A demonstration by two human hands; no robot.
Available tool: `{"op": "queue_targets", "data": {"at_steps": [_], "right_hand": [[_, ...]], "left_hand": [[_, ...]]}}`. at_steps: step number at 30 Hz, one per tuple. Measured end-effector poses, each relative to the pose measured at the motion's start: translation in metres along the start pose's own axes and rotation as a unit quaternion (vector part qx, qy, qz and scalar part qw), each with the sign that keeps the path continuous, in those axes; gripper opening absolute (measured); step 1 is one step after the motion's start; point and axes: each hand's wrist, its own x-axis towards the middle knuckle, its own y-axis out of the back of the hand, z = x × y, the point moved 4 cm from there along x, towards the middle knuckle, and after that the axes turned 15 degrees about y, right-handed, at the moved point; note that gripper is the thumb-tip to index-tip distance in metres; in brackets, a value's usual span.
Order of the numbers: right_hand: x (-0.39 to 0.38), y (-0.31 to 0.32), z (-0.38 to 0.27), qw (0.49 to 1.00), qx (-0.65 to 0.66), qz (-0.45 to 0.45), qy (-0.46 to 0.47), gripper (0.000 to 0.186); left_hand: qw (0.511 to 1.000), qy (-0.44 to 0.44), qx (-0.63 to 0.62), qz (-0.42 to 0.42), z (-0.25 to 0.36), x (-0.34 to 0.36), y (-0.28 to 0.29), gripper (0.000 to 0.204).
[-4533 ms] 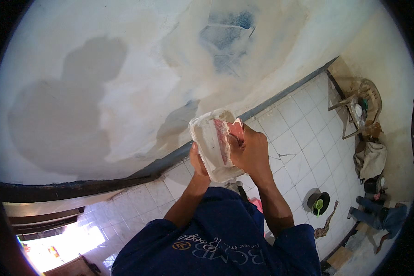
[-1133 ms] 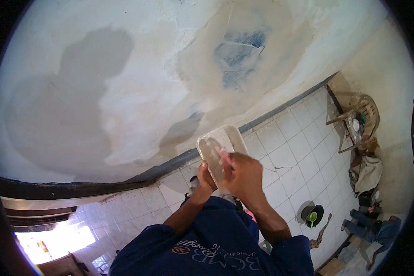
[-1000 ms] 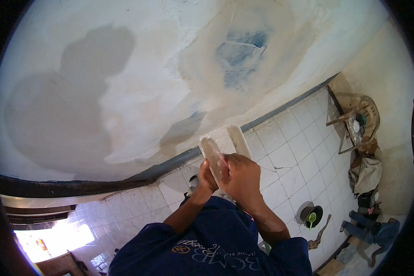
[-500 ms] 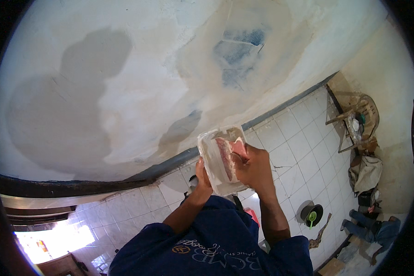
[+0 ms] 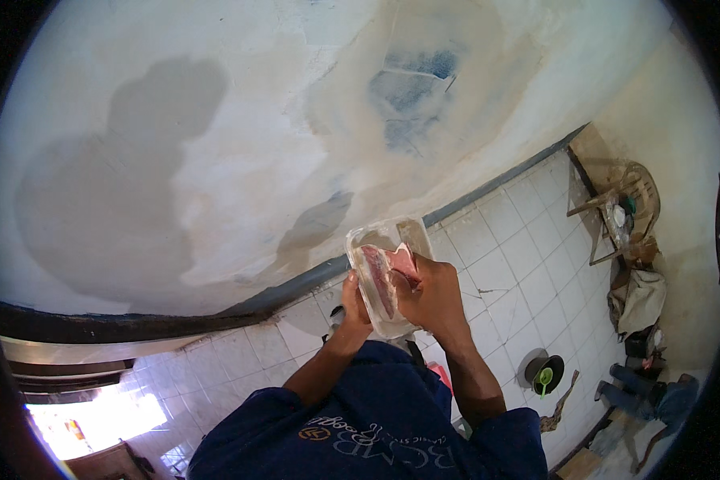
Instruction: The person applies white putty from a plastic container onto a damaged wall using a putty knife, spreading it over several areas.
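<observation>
My left hand point(image 5: 355, 306) grips the side of a translucent plastic tub point(image 5: 384, 234) smeared with pale putty, holding it in front of my chest. In my right hand point(image 5: 434, 294) is a pink putty spreader point(image 5: 378, 278), its handle partly hidden by my fingers. The spreader's wide blade lies inside the tub, towards its left wall, with pale putty along it. Ahead of me rises a white wall point(image 5: 256, 160) with beige patches and a bluish bare area point(image 5: 412, 92).
A dark bowl point(image 5: 534, 370) with a green spoon point(image 5: 545, 380) stands on the white tiled floor point(image 5: 528, 272). Farther right are a beige plastic chair point(image 5: 636, 200) with things on it, a pale sack point(image 5: 642, 300) and another person point(image 5: 656, 404). A dark baseboard point(image 5: 268, 296) edges the wall.
My right hand has moved the spreader leftward across the tub, bringing its blade closer to the left wall. My left hand keeps its grip, and the tub has shifted only slightly.
</observation>
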Motion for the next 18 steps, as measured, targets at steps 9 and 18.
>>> {"op": "queue_targets", "data": {"at_steps": [9,18], "right_hand": [[0.002,0.004,-0.008,1.000,-0.017,0.021,0.010,0.012],[0.006,0.024,0.014,0.997,-0.017,0.056,-0.057,0.009]], "left_hand": [[0.998,-0.035,0.035,-0.033,0.003,0.004,0.000,0.071],[0.997,0.012,-0.024,-0.075,0.011,0.012,-0.018,0.077]]}}
